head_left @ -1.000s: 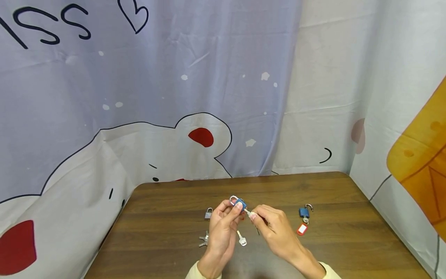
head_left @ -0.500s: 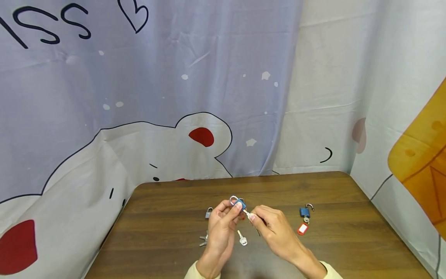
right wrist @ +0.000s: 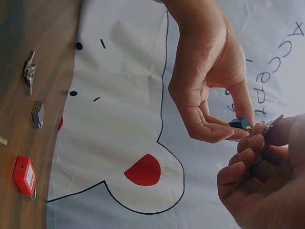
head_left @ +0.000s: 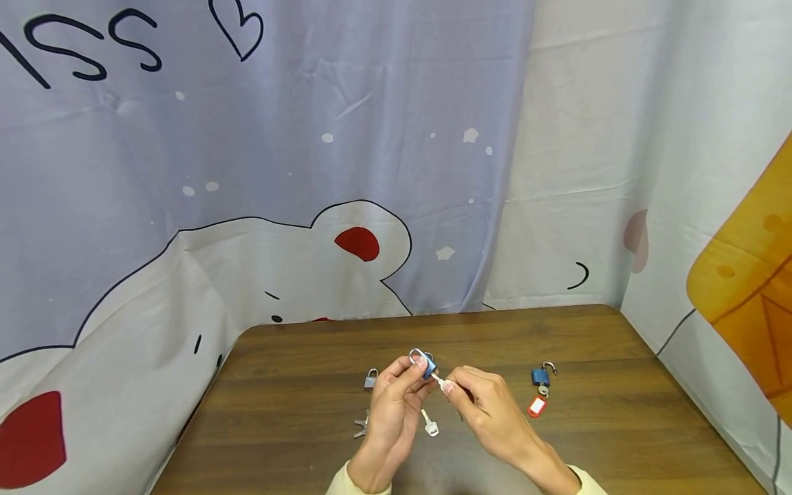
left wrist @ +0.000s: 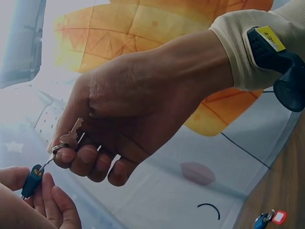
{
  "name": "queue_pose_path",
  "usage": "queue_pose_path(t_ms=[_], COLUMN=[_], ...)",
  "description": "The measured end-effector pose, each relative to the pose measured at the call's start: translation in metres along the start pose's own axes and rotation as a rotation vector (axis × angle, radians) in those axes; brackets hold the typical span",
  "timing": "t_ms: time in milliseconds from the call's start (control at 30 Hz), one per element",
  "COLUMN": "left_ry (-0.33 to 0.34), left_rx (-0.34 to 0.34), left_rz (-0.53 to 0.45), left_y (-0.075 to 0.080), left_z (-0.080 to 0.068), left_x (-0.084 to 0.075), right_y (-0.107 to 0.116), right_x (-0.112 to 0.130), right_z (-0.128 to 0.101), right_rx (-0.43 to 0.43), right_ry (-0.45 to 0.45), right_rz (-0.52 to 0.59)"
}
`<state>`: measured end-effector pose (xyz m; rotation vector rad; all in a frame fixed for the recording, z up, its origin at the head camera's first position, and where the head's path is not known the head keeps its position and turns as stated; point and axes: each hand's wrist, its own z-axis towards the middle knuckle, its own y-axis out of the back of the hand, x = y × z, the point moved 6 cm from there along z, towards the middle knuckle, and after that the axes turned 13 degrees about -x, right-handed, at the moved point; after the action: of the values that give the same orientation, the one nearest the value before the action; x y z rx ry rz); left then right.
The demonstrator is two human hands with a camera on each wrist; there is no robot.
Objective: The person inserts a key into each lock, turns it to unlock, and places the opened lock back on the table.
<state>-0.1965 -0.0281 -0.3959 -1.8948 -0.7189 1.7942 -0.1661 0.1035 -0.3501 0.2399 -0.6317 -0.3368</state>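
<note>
My left hand (head_left: 396,405) holds a small blue padlock (head_left: 429,367) up over the table, its thumb on the body and the shackle toward the far left. With thumb and curled forefinger, my right hand (head_left: 491,409) pinches a silver key (head_left: 440,380). In the left wrist view, the blade of this key meets the brass keyhole of the padlock (left wrist: 32,181). A ring joins it to a second key (left wrist: 72,135), which sticks up beside the right fingers. The right wrist view shows the left fingers (right wrist: 209,129) around the padlock, keyhole end toward the right hand.
On the wooden table (head_left: 297,385) lie a grey padlock (head_left: 370,379), a bunch of keys (head_left: 361,427) and a single key (head_left: 431,426). A red padlock (right wrist: 25,176) stands behind the hands. At right lies an open blue padlock (head_left: 540,377) with a red tag (head_left: 536,406).
The blue padlock has tilted a little in the left hand, and the left thumb has shifted up toward the shackle. My right hand keeps its pinch on the key in nearly the same place.
</note>
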Motion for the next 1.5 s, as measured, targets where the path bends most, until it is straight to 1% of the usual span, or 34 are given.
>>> queue_pose_path(t_ms=[300,533,833,933,1167,1267,1367,1500], left_ry=[-0.023,-0.034,-0.037,-0.04,-0.038,-0.034,-0.025,-0.027], left_rx=[-0.015,-0.023,-0.021,-0.027,-0.047,-0.051,-0.046,-0.032], left_rz=[-0.001,0.002,0.002,0.002,-0.014,-0.013,-0.016,-0.013], left_y=[0.001,0.0013,0.0009,0.0009,0.0016,0.0024,0.0027,0.0023], left_z=[0.0001,0.0,0.0,0.0005,0.0009,0.0008,0.0012,0.0006], left_x=[-0.0006,-0.0006,0.0009,0.0012,0.0016,0.0019,0.0024,0.0021], right_y=[-0.0007,-0.0013,0.0,0.0001,-0.0013,-0.0015,-0.0014,-0.0006], right_x=[-0.0016,-0.0017,-0.004,-0.0033,0.0024,0.0029,0.0018,-0.0008], right_z=[-0.0013,-0.0016,-0.0015,-0.0012,-0.0016,-0.0014,-0.0009,-0.0003], right_rx=[-0.002,-0.012,-0.008,-0.014,-0.061,-0.056,-0.032,0.006], right_ry=[-0.015,-0.005,-0.033,-0.018,0.082,0.087,0.06,-0.013], right_rz=[0.003,0.0,-0.002,-0.017,-0.127,-0.142,-0.113,-0.009])
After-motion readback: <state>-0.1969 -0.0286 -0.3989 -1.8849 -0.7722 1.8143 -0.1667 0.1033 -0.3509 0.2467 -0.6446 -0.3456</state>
